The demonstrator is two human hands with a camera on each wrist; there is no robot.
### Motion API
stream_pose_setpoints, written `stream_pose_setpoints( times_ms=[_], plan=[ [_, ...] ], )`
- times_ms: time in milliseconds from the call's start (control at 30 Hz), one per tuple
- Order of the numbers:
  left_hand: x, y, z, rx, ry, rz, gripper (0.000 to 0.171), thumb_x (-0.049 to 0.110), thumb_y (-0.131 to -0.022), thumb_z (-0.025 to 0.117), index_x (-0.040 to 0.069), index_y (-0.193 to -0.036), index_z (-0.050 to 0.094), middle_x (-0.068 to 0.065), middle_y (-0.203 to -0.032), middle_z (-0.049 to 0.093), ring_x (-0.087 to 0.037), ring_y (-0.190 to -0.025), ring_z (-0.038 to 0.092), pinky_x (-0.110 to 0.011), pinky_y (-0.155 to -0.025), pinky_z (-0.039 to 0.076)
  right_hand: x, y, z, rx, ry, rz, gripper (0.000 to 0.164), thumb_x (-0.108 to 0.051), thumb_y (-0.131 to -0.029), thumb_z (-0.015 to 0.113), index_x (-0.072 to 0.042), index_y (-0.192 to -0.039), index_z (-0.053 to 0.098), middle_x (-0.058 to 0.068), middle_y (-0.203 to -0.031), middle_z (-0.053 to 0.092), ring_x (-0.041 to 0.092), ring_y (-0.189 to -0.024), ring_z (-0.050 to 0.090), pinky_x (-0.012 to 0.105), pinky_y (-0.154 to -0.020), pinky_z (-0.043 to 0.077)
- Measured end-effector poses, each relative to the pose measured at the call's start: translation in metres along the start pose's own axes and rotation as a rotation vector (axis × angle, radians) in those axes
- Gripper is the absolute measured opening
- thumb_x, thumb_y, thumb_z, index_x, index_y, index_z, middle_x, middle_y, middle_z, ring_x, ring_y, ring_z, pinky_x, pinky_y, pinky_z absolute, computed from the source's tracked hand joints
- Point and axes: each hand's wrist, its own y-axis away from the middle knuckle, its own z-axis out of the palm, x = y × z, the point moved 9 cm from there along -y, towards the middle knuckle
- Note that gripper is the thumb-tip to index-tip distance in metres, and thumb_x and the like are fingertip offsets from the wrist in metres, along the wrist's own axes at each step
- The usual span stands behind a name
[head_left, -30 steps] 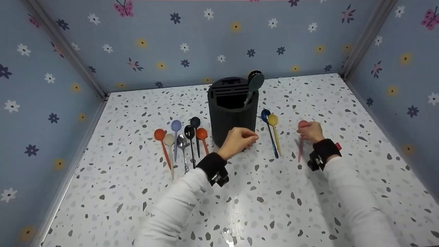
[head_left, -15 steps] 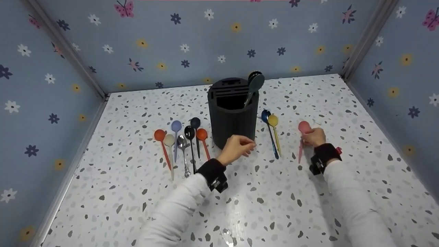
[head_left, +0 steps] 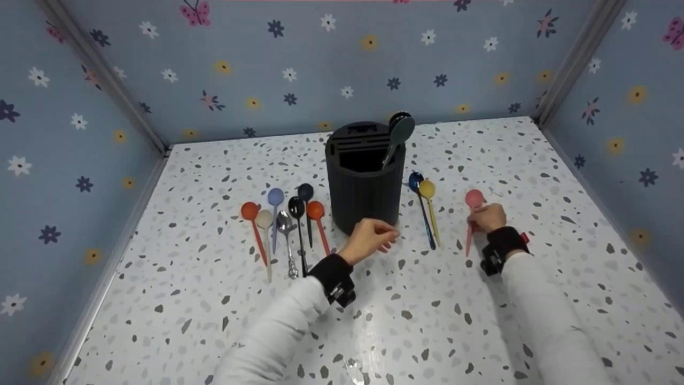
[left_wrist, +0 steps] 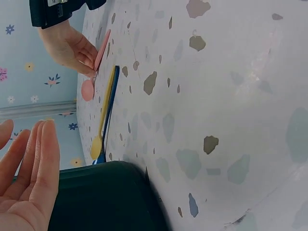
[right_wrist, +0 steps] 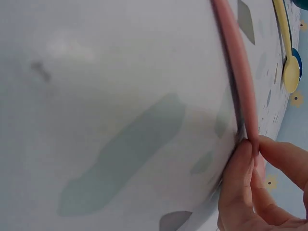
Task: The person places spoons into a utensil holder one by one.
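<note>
On the right of the table lies a pink spoon (head_left: 473, 198). My right hand (head_left: 488, 217) pinches its handle just below the bowl; in the right wrist view the thumb and fingers (right_wrist: 239, 163) close on the pink handle (right_wrist: 240, 67). My left hand (head_left: 367, 240) is in front of the black utensil holder (head_left: 363, 200) with relaxed fingers and nothing in it. The left wrist view shows its fingers (left_wrist: 45, 159) fairly straight beside the dark holder wall. A dark green spoon (head_left: 402, 130) and a black one behind it stand in the holder's right side.
Between holder and right hand lie a yellow spoon (head_left: 427, 188) and a dark blue spoon (head_left: 416, 181). Left of the holder lie several spoons, among them an orange one (head_left: 249, 210), a lavender one (head_left: 276, 197) and a silver one (head_left: 285, 222). Patterned walls (head_left: 320, 64) enclose the table.
My right hand has slid from the pink spoon's bowl down to its handle, uncovering the bowl. My left hand has sunk slightly toward the table's front. The spoons have stayed in place.
</note>
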Motion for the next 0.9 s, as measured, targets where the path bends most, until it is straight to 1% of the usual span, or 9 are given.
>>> stream_pose_setpoints(
  times_ms=[100,133,267,367,500,667,800,900],
  plan=[
    [-0.019,-0.009,0.005,0.007,-0.001,-0.017,0.019,0.009,-0.083,0.06,-0.006,-0.094,0.065,-0.019,-0.08,0.065,-0.032,-0.07,0.063,-0.027,-0.056,0.055,-0.001,0.0,0.001,-0.011,0.016,-0.01,0.039,0.003,-0.072,0.06,0.017,-0.107,0.052,-0.004,-0.056,0.056,0.0,-0.044,0.053,0.014,-0.049,0.051],
    [-0.021,-0.009,0.005,0.005,-0.006,-0.026,0.019,0.009,-0.083,0.06,-0.005,-0.094,0.065,-0.017,-0.079,0.065,-0.03,-0.069,0.063,-0.026,-0.056,0.055,-0.001,0.0,0.002,-0.021,0.002,-0.006,0.039,0.004,-0.072,0.06,0.018,-0.107,0.052,-0.005,-0.055,0.056,0.0,-0.044,0.054,0.015,-0.049,0.051],
    [-0.026,-0.01,0.01,-0.004,0.003,-0.047,0.018,0.008,-0.083,0.06,-0.005,-0.093,0.065,-0.016,-0.078,0.065,-0.027,-0.067,0.063,-0.027,-0.055,0.055,0.004,-0.002,0.006,-0.067,-0.08,0.03,0.04,0.005,-0.073,0.059,0.02,-0.109,0.049,-0.004,-0.052,0.056,0.004,-0.046,0.056,0.017,-0.052,0.053],
    [-0.029,-0.01,0.014,-0.019,0.016,-0.059,0.018,0.008,-0.083,0.06,-0.006,-0.094,0.065,-0.017,-0.079,0.065,-0.03,-0.069,0.063,-0.029,-0.057,0.056,0.005,-0.002,0.008,-0.091,-0.123,0.058,0.04,0.005,-0.075,0.058,0.02,-0.111,0.047,-0.003,-0.052,0.057,0.005,-0.048,0.057,0.019,-0.055,0.054],
    [-0.033,-0.011,0.019,-0.039,0.038,-0.083,0.019,0.008,-0.084,0.06,-0.007,-0.095,0.064,-0.019,-0.08,0.065,-0.035,-0.073,0.062,-0.031,-0.059,0.056,0.004,0.002,0.011,-0.131,-0.176,0.1,0.041,0.003,-0.079,0.057,0.019,-0.115,0.044,-0.003,-0.054,0.058,0.005,-0.052,0.058,0.021,-0.06,0.055],
    [-0.039,-0.013,0.022,-0.047,0.063,-0.115,0.022,0.008,-0.084,0.059,-0.009,-0.097,0.062,-0.023,-0.083,0.064,-0.039,-0.076,0.061,-0.034,-0.062,0.056,0.001,0.01,0.018,-0.206,-0.247,0.161,0.045,0.001,-0.083,0.055,0.016,-0.122,0.039,-0.002,-0.06,0.06,0.006,-0.058,0.059,0.024,-0.07,0.054],
    [-0.043,-0.015,0.024,-0.055,0.071,-0.124,0.022,0.008,-0.084,0.059,-0.009,-0.098,0.061,-0.026,-0.086,0.063,-0.039,-0.076,0.061,-0.037,-0.063,0.056,-0.001,0.015,0.024,-0.251,-0.274,0.197,0.046,-0.002,-0.084,0.055,0.013,-0.124,0.037,-0.001,-0.063,0.061,0.007,-0.061,0.06,0.026,-0.077,0.053],
    [-0.046,-0.016,0.025,-0.052,0.074,-0.132,0.022,0.008,-0.084,0.059,-0.009,-0.098,0.061,-0.025,-0.085,0.063,-0.038,-0.075,0.062,-0.034,-0.062,0.056,-0.002,0.018,0.03,-0.28,-0.321,0.201,0.043,-0.002,-0.084,0.055,0.011,-0.123,0.04,-0.001,-0.066,0.062,0.008,-0.063,0.061,0.026,-0.079,0.052]
  ],
)
